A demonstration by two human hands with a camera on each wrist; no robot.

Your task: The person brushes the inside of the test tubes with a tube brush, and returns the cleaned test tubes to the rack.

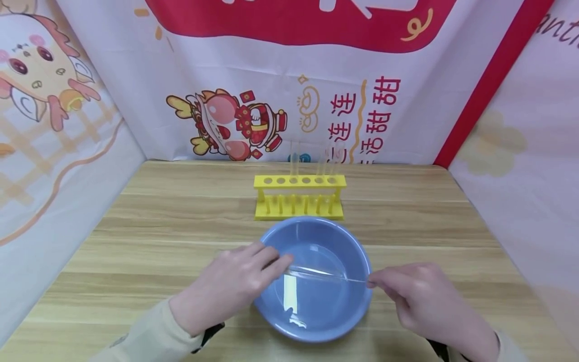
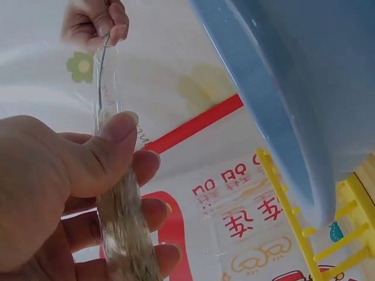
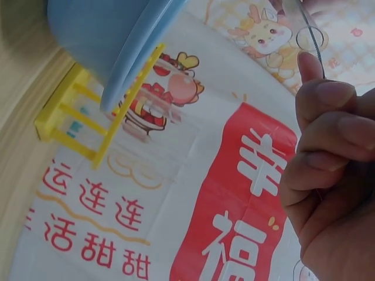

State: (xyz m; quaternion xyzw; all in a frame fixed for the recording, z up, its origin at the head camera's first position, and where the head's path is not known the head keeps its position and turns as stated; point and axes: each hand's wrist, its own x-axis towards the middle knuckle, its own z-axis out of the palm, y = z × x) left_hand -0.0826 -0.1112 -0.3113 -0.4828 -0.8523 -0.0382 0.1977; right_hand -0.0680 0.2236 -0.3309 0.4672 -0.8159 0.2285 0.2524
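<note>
Over the blue basin (image 1: 359, 261), my left hand (image 1: 232, 281) grips a clear glass test tube (image 2: 126, 228), thumb on one side and fingers curled round the other. Inside the tube sit the pale bristles of a test tube brush (image 2: 129, 199). Its thin wire handle (image 2: 103, 70) comes out of the tube's mouth, where my right hand (image 1: 420, 296) pinches it at the basin's right side. In the right wrist view, the wire runs from the tube's rim (image 3: 309, 38) into the right fingers, which are curled. Bright reflections show inside the basin.
Behind the basin stands a yellow test tube rack (image 1: 300, 217) with a few clear test tubes (image 1: 295, 158) upright in it. All this is on a wood-grain table (image 1: 181, 216). Printed cloth walls (image 1: 226, 60) enclose its back and both sides.
</note>
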